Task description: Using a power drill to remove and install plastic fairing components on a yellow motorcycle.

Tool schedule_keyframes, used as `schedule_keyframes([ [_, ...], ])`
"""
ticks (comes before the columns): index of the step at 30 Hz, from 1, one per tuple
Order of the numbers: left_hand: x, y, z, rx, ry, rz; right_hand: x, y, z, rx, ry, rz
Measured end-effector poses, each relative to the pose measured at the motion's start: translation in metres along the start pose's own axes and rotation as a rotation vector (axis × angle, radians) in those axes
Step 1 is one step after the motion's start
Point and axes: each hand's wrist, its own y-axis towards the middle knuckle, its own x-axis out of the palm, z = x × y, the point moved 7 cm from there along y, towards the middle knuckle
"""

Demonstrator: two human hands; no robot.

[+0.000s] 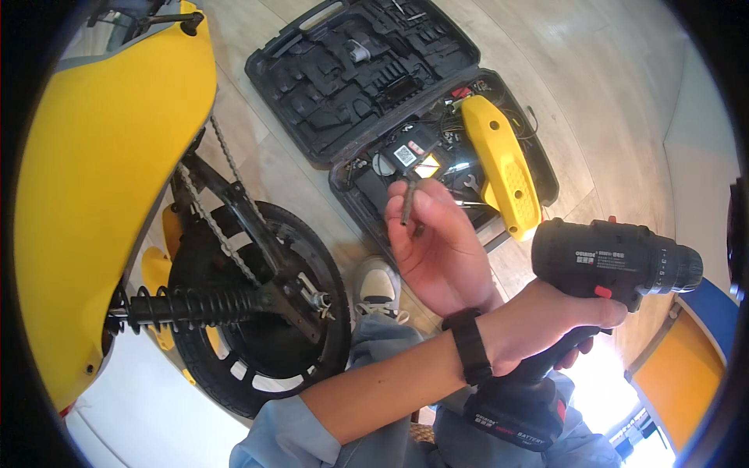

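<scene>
My left hand [546, 316], with a black band on its wrist, reaches across from the lower left and grips the handle of a black cordless drill [616, 261] whose chuck points right. Its battery pack [515, 413] hangs below my forearm. My right hand [437, 249] is raised in the middle, palm toward me. It pinches a thin dark metal bit [407, 203] upright between thumb and fingertips. The right wrist is hidden behind my left forearm.
An open black tool case [367, 66] lies on the wooden floor ahead, with a yellow cover panel [503, 168] resting across its lower half. At left stands a yellow two-wheeler with its rear wheel [257, 312], chain [214, 226] and spring shock [187, 306]. My shoe [378, 282] is beside the wheel.
</scene>
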Motion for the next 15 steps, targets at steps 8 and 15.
schedule_keyframes([
  [8,0.0,0.002,-0.006,0.023,0.0,-0.012,0.001,-0.005,0.014,0.177,0.249,0.012],
  [15,-0.006,0.012,-0.015,-0.052,-0.013,0.025,-0.066,0.055,-0.014,-0.314,-1.12,0.182],
])
